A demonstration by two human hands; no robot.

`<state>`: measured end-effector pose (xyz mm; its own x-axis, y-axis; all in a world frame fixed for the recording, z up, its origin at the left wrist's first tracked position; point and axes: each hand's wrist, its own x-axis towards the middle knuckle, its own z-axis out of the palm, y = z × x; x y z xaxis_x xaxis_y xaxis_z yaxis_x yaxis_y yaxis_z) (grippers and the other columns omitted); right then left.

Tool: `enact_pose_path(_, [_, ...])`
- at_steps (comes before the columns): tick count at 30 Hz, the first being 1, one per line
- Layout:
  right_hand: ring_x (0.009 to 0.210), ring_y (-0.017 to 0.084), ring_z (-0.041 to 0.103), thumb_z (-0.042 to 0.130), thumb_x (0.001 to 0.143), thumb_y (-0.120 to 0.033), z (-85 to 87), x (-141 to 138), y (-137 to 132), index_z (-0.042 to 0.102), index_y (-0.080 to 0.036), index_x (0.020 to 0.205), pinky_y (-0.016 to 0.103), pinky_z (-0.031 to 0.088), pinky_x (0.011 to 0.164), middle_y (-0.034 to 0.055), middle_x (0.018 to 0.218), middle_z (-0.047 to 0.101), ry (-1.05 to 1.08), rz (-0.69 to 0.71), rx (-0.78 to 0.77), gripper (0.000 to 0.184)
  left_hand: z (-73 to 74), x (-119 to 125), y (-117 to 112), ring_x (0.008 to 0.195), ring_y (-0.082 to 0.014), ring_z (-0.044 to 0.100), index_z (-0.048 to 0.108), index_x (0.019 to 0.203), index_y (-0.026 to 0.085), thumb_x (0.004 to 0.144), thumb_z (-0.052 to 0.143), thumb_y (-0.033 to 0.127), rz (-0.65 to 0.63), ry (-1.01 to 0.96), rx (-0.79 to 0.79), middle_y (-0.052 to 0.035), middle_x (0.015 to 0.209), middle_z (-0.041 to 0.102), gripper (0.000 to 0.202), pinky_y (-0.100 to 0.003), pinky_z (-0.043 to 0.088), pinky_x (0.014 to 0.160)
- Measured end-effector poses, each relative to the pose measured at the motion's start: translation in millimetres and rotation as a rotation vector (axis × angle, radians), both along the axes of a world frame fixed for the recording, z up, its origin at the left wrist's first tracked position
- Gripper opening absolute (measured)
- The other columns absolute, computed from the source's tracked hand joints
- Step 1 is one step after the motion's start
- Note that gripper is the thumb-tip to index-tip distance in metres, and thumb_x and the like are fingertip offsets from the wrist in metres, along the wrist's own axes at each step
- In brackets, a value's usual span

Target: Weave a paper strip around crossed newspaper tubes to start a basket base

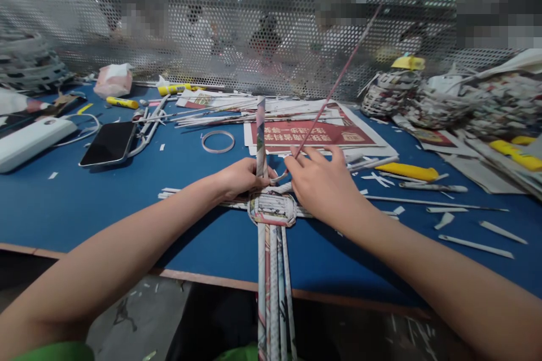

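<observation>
A flat woven base of rolled-paper strips [272,207] lies near the table's front edge, with several strips [273,282] hanging over toward me and others reaching out sideways. My left hand [248,176] pinches at its far side, closed around the foot of an upright paper strip [260,130]. On the right, my right hand [319,177] grips a long thin reddish paper strip [334,87] that slants up and away to the right. Its lower end bends down toward the base between my hands. My fingers partly cover where the strips meet.
A phone [109,144] and a white power bank [36,141] lie at the left. Printed newspaper sheets [368,135] and loose paper rolls sit behind my hands. A yellow utility knife [409,171] and paper scraps are at the right, before woven baskets [389,96]. A perforated metal screen [237,22] stands behind.
</observation>
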<state>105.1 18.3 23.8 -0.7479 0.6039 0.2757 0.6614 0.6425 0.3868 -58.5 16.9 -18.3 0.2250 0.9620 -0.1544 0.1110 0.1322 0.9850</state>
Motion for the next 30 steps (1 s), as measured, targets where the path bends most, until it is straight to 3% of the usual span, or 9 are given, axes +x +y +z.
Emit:
enact_pose_path(4, [0.101, 0.029, 0.041, 0.035, 0.080, -0.015, -0.4, 0, -3, 0.056, -0.018, 0.099, 0.049, 0.018, 0.085, 0.0114, 0.087, 0.061, 0.116, 0.031, 0.151, 0.029, 1.6, 1, -2, 0.056, -0.0085, 0.047, 0.056, 0.063, 0.011, 0.063, 0.053, 0.005, 0.015, -0.034, -0.033, 0.0014, 0.058, 0.053, 0.007, -0.022, 0.034, 0.059])
enact_pose_path(10, [0.092, 0.028, 0.043, 0.035, 0.082, -0.018, 5.4, 2, -1, 0.060, -0.020, 0.089, 0.047, 0.022, 0.080, 0.0104, 0.087, 0.055, 0.187, -0.011, 0.102, 0.027, 2.3, 1, -3, 0.052, -0.0077, 0.045, 0.055, 0.061, 0.012, 0.065, 0.051, 0.004, 0.025, -0.058, -0.063, 0.0026, 0.053, 0.051, 0.010, -0.021, 0.035, 0.056])
enact_pose_path(13, [0.089, 0.025, 0.046, 0.033, 0.082, -0.015, 6.6, 3, 5, 0.061, -0.017, 0.079, 0.040, 0.027, 0.076, 0.0110, 0.093, 0.056, 0.084, 0.081, 0.121, 0.028, 0.3, 0, -1, 0.054, -0.0077, 0.047, 0.057, 0.061, 0.012, 0.064, 0.052, 0.003, 0.026, -0.068, -0.049, 0.0017, 0.056, 0.054, 0.011, -0.021, 0.036, 0.057])
enact_pose_path(15, [0.075, 0.021, 0.050, 0.033, 0.081, -0.014, 6.0, 3, 9, 0.060, -0.015, 0.078, 0.034, 0.029, 0.065, 0.0105, 0.082, 0.058, -0.028, 0.160, 0.036, 0.027, -2.4, -1, 0, 0.055, -0.0080, 0.048, 0.060, 0.063, 0.011, 0.063, 0.052, 0.002, 0.002, -0.085, -0.040, 0.0007, 0.058, 0.056, 0.012, -0.022, 0.036, 0.059])
enact_pose_path(18, [0.056, 0.016, 0.049, 0.039, 0.079, -0.024, 5.6, 4, 11, 0.059, -0.015, 0.088, 0.028, 0.021, 0.049, 0.0068, 0.069, 0.060, -0.112, 0.196, -0.155, 0.024, -6.3, -4, 2, 0.053, -0.0089, 0.048, 0.064, 0.070, 0.010, 0.063, 0.052, 0.003, -0.044, -0.090, -0.039, -0.0007, 0.056, 0.056, 0.016, -0.024, 0.037, 0.058])
enact_pose_path(21, [0.057, 0.016, 0.051, 0.036, 0.083, -0.037, 7.8, 2, 10, 0.060, -0.017, 0.092, 0.026, 0.018, 0.047, 0.0065, 0.070, 0.062, -0.105, 0.158, -0.252, 0.033, -7.3, -5, 3, 0.052, -0.0091, 0.048, 0.066, 0.075, 0.008, 0.062, 0.053, 0.004, -0.060, -0.114, -0.059, -0.0020, 0.056, 0.058, 0.019, -0.023, 0.037, 0.056])
enact_pose_path(25, [0.056, 0.016, 0.052, 0.031, 0.086, -0.035, 10.3, -1, 15, 0.063, -0.015, 0.072, 0.026, 0.019, 0.046, 0.0079, 0.066, 0.062, -0.128, 0.013, -0.363, 0.040, -4.4, -3, 2, 0.047, -0.0074, 0.045, 0.066, 0.078, 0.007, 0.062, 0.052, 0.001, -0.015, -0.154, -0.138, -0.0011, 0.051, 0.055, 0.022, -0.021, 0.034, 0.049])
enact_pose_path(30, [0.059, 0.014, 0.052, 0.034, 0.085, -0.034, 4.5, 2, 29, 0.060, -0.016, 0.066, 0.024, 0.024, 0.048, 0.0060, 0.067, 0.062, -0.056, 0.033, -0.547, 0.036, -3.3, -1, 2, 0.043, -0.0062, 0.042, 0.066, 0.076, 0.008, 0.065, 0.056, 0.003, 0.046, -0.159, -0.205, 0.0011, 0.046, 0.050, 0.015, -0.019, 0.031, 0.044])
